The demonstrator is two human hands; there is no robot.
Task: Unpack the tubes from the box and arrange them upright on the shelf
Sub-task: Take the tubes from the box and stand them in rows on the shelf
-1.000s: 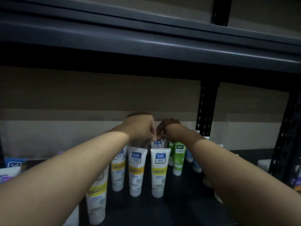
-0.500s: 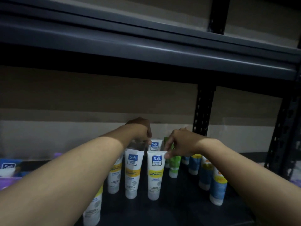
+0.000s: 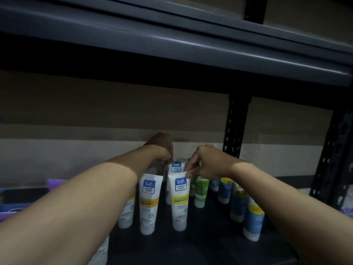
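Evidently both hands reach deep into the shelf (image 3: 200,245), where the tubes stand upright on their caps, long axes vertical. The right hand (image 3: 207,162) pinches the top corner of the front white tube (image 3: 179,203), directly below its fingertips. The left hand (image 3: 162,146) is curled over the rear white tube (image 3: 176,166) just behind; whether it grips it I cannot tell. The right hand seems best placed for straightening the front tube.

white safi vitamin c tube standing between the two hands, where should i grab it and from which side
Pinch the flat crimped top edge of the white Safi Vitamin C tube, coming from above. It stands cap-down with neighbours close on both sides; the right hand already touches that edge.
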